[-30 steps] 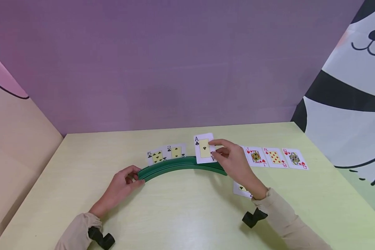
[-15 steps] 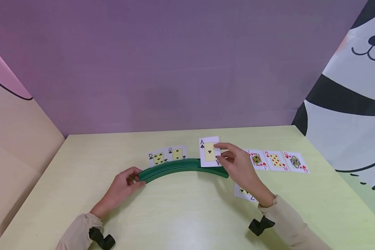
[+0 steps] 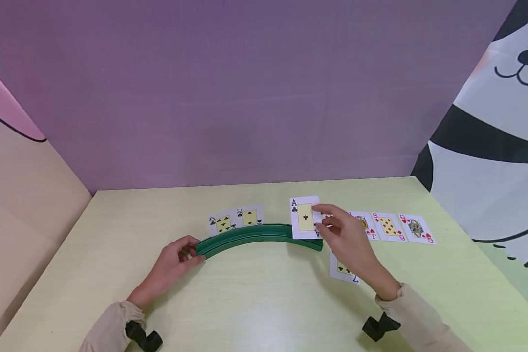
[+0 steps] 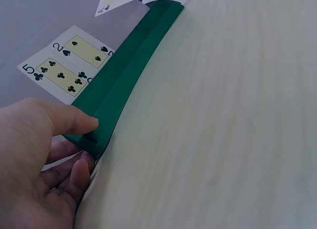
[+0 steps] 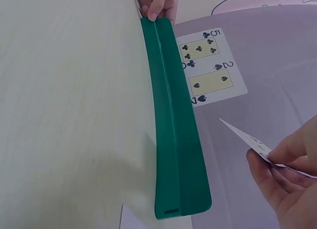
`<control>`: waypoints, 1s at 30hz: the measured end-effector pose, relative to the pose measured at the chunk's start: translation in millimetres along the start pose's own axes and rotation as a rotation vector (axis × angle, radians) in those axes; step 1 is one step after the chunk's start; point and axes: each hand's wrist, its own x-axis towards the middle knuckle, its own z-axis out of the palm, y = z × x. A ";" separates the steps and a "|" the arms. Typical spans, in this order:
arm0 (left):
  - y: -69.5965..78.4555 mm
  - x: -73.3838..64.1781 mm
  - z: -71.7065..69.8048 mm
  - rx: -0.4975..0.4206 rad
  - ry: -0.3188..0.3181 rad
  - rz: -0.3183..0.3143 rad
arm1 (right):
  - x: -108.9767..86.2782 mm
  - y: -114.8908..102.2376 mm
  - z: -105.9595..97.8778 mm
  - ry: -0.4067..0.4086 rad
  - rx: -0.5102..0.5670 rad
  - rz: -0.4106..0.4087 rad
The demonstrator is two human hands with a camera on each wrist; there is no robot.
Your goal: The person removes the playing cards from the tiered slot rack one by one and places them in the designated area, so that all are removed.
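**Creased purple backdrop (image 3: 246, 98) behind a pale wood-grain tabletop (image 3: 246, 308): one upright axis over one crosswise axis**

Running left to right in the head view: a green, arc-shaped, plastic-looking rail (image 3: 246, 235), grooved along its length, both ends curving toward the wearer. Gripped at its left end by the left hand (image 3: 169, 264), with one digit on top and others beneath in the left wrist view.

Pinched at its right-hand edge between thumb and fingertip of the right hand (image 3: 349, 239): a white-bordered, paper-like ace of clubs (image 3: 305, 217) with a yellow centre panel, face toward the wearer, long axis close to upright, one short edge downward. Located in front of the rail's right end along the head camera's line of sight; apart from the rail in both wrist views.

Deciding relation, as judged: lower short edge of the ace against the groove of the rail, roughly parallel in the head view. Nearer to the ace and to the rail's right end: the right hand. At the opposite end: the left hand.

Along the rail's left half, side by side, lower edges hidden: a five of clubs (image 3: 222, 223) and a two of spades (image 3: 249, 216); exact seating not visible. Farther right: a row of red-suited cards (image 3: 389, 227). Partly behind the right hand: a black-suited seven (image 3: 341, 270).
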 end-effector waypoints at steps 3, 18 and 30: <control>-0.5 -0.2 0.2 0.005 0.001 0.003 | -2.4 0.2 -3.4 -0.004 -0.014 -0.005; 0.0 0.1 0.1 -0.002 0.011 -0.012 | -24.9 6.1 -20.5 0.038 -0.068 -0.009; 1.4 -0.2 0.8 0.002 0.013 -0.014 | -42.4 14.8 -40.6 0.073 -0.092 -0.027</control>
